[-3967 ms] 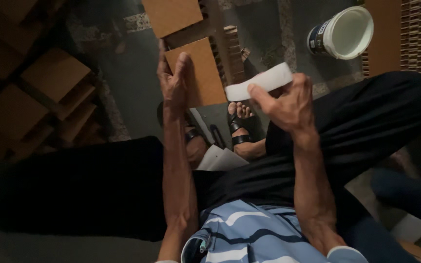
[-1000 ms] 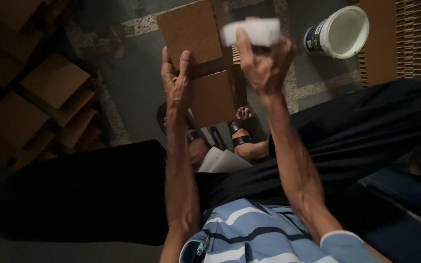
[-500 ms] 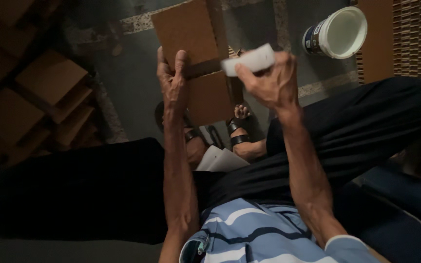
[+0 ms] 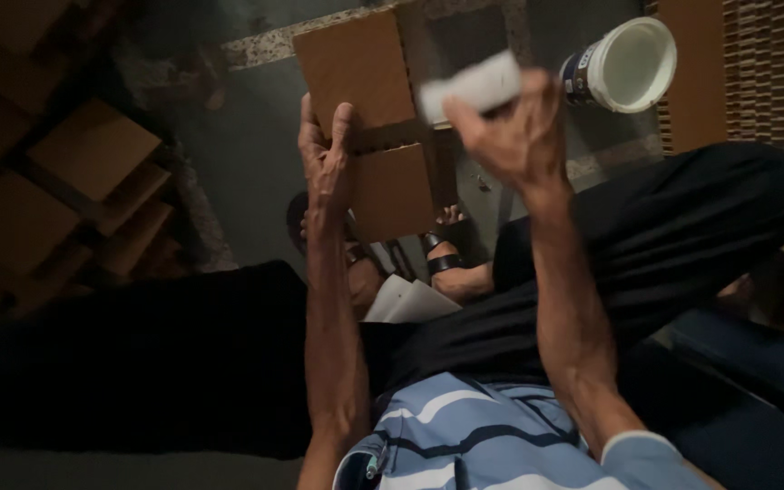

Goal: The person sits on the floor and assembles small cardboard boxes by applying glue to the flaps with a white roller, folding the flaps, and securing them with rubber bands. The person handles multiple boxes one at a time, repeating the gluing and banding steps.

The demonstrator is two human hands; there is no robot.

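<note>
My left hand point(image 4: 327, 154) is wrapped around the side edge of a brown cardboard piece point(image 4: 376, 118), with my fingers curled over its front and my thumb behind it, so it is held tight. The cardboard stands up in front of me and has a fold or a gap across its middle, right beside my fingers. My right hand point(image 4: 514, 127) is closed in a fist around a small white thing point(image 4: 472, 83), maybe a rag or a block; it is too blurry for me to tell which. The white thing sticks out of the top of my fist and sits just beside the cardboard's far edge, near its upper half. I cannot tell if it touches the cardboard. Past my right fist, a white bucket point(image 4: 623, 65) lies tipped on the grey floor point(image 4: 247, 163), with its open mouth facing me. Below my wrists are my dark trousers point(image 4: 646, 236) and my striped shirt point(image 4: 492, 436). More cardboard pieces point(image 4: 93, 154) are stacked well away from my left hand. I think I am at the wiping or rubbing step, holding the piece steady. The next move needs a firm left grip and a flat, even press from my right.
</note>
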